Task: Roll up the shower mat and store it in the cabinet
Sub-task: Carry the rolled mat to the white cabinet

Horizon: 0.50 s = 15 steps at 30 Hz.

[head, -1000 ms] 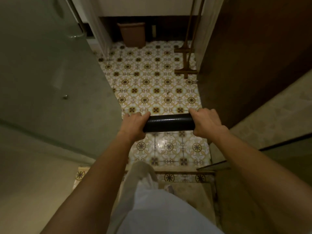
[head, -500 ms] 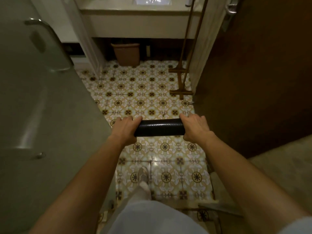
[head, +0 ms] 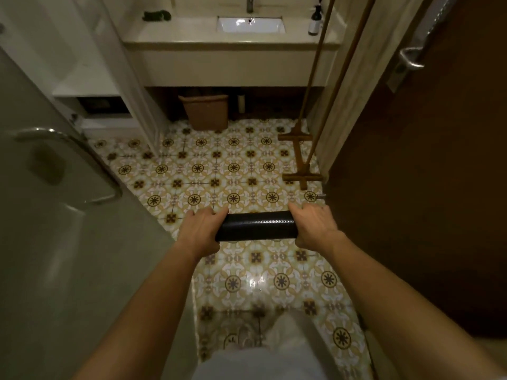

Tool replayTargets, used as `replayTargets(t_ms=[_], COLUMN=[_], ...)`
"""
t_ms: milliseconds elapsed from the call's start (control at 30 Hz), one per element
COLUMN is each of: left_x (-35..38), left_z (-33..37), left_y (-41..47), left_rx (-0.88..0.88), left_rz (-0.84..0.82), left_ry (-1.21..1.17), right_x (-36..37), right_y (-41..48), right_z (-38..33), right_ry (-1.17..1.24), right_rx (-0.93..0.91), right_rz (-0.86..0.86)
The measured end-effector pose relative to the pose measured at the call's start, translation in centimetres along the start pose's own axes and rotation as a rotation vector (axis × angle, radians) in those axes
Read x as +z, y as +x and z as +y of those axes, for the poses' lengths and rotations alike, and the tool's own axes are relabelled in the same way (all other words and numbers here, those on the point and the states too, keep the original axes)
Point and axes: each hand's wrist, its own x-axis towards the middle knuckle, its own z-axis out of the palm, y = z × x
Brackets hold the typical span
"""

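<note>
Patterned floor tiles [head: 233,171] lie below. Left hand [head: 201,231] and right hand [head: 315,226] each wrap one end of the rolled mat [head: 256,226]; storing it is left.

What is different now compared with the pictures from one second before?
The view has moved forward and tilted up: the white sink, beige countertop and dark pump bottle now show, and the brown waste bin sits lower in frame. Unchanged: the left hand and right hand still grip the ends of the black rolled shower mat, held level.
</note>
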Motion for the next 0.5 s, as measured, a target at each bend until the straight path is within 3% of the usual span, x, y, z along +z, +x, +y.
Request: replayTargets(t_ms=[500], left_x=[-1.6], left_z=[-7.4], left_y=[15.4], left_rx=[-0.155], left_rz=[0.005], left_ry=[-0.063], right_x=[-5.2], right_y=[21.3], right_z=[1.9], right_ry=[-0.097], right_rx=[-0.149], right_rz=[-0.09])
